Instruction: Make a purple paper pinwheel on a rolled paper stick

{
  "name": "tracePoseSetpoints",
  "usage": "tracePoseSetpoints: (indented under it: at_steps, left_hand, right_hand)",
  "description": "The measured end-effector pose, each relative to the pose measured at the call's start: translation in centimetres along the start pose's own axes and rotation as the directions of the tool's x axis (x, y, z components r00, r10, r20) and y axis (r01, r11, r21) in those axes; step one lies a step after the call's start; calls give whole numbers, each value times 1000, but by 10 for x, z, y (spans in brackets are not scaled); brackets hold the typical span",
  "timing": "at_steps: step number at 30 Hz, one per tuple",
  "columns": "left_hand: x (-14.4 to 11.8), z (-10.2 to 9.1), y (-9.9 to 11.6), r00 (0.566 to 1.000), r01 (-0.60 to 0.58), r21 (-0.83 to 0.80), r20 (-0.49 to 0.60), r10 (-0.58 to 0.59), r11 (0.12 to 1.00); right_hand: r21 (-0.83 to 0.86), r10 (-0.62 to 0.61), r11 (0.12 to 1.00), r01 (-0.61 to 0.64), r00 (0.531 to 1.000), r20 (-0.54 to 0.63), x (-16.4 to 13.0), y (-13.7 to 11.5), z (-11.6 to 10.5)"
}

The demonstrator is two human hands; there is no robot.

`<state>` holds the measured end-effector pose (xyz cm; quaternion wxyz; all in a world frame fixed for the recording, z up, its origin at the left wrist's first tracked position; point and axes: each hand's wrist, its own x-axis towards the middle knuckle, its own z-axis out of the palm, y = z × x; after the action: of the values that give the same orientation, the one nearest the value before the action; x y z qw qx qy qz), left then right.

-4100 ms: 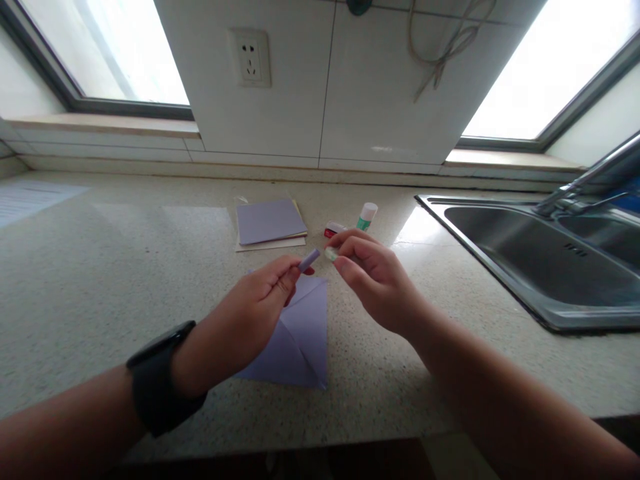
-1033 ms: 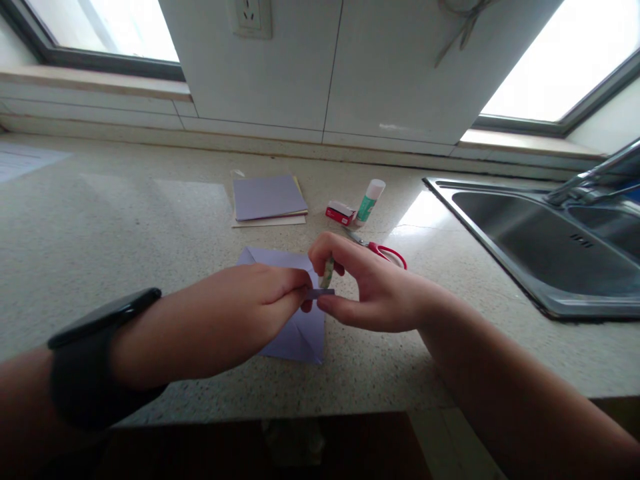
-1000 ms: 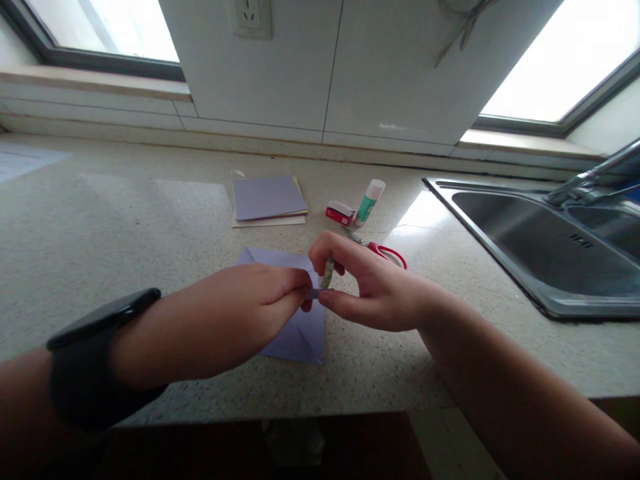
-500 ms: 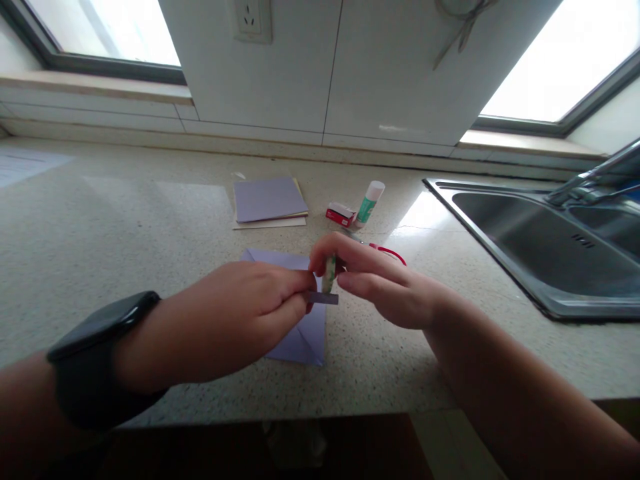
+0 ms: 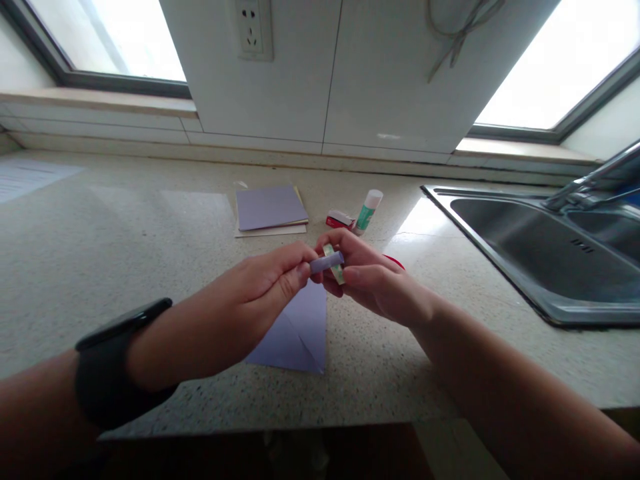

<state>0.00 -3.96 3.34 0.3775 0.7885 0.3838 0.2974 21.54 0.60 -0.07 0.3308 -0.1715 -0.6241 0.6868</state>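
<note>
My left hand (image 5: 265, 283) is closed on a narrow purple paper roll (image 5: 326, 263), its free end pointing right. My right hand (image 5: 377, 277) pinches a small pale yellow-green tape roll (image 5: 339, 274), seen nearly edge-on right behind the purple paper. Both hands meet just above the counter, fingertips close together. Below them lies a creased purple paper sheet (image 5: 300, 333), partly covered by my left hand. A red scissors handle (image 5: 395, 261) shows behind my right hand; the rest of it is hidden.
A stack of purple and cream paper (image 5: 273, 208) lies farther back. Beside a small red box (image 5: 340, 219) stands a glue stick (image 5: 369, 212) with a white cap. The steel sink (image 5: 500, 267) is at the right, and a printed sheet (image 5: 33, 177) lies far left.
Both hands have lifted slightly off the purple sheet. The paper roll now tilts up toward the right, and the tape roll has turned and leans the other way.
</note>
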Motion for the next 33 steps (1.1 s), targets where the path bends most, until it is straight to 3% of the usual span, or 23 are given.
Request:
tracePoseSetpoints:
  at_steps: [6,22,27,33]
  left_hand:
    - [4,-1,-5,997,56,65,-63,-52,996]
    - [6,-3,-11,969,27,371,-236,66,928]
    - [6,-4,-13,965,49,411,-255,64,910]
    - [5,-1,-14,971,48,353,-235,39,935]
  right_hand:
    - [-315,-51,949,27,996,-67,-1,-1,-2]
    - [-594,-27,804,-42,994,-107,-3,-2,4]
    - [-639,-10,767,-62,994,-109,-4,-1,7]
    - [-562,-84,827,15,992,-97,-2,3,4]
